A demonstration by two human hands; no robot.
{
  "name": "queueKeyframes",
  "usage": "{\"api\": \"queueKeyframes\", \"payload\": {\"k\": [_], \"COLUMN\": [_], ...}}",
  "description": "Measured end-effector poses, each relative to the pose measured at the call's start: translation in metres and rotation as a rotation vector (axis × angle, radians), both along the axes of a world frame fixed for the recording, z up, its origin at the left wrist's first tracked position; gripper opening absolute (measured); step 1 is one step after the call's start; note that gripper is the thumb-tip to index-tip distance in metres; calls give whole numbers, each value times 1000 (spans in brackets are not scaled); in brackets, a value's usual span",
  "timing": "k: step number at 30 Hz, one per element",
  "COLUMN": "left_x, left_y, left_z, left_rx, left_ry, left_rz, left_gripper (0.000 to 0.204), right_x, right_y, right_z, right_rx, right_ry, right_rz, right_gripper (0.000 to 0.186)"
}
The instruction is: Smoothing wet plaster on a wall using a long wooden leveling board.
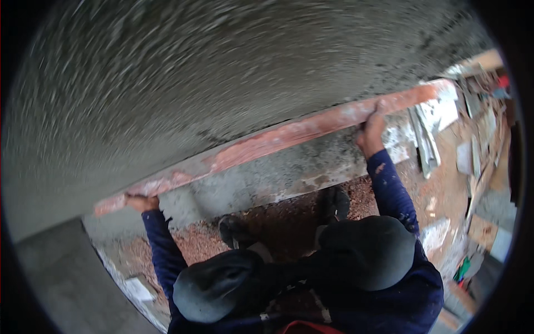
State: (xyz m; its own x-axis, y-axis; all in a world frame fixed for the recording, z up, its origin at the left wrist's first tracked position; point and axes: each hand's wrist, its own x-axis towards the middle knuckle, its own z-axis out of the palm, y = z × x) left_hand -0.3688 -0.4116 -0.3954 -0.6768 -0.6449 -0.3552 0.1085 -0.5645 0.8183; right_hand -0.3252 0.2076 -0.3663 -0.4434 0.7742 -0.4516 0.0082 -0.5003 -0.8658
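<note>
A long reddish wooden straightedge, smeared with pale mortar, lies along the base of a wet grey plastered wall. It slants from lower left to upper right. Near its left end, my left hand grips the lower edge. My right hand is wrapped round the board toward its right end, thumb side up. Both arms, in dark blue sleeves, reach out past my bent knees. The fingers on the far side of the wood are partly hidden.
Below the board runs a grey cement ledge. My shoes stand on reddish rubble beside it. At right lie a bent metal strip and several scrap boards. A smooth grey surface fills the lower left, near a white scrap.
</note>
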Motion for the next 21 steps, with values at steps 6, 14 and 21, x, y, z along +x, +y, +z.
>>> {"api": "queueKeyframes", "payload": {"k": [6,14,21], "left_x": [5,10,6], "left_y": [20,18,21], "left_z": [34,40,11], "left_rx": [-64,-121,-132], "left_ry": [12,-126,-44], "left_rz": [72,139,155], "left_gripper": [47,64,57], "right_x": [-5,-5,-4], "right_y": [-4,-19,42], "right_z": [-3,6,-5], "right_rx": [-86,-96,108], "right_ry": [62,86,-84], "right_rz": [29,70,105], "right_gripper": [63,57,55]}}
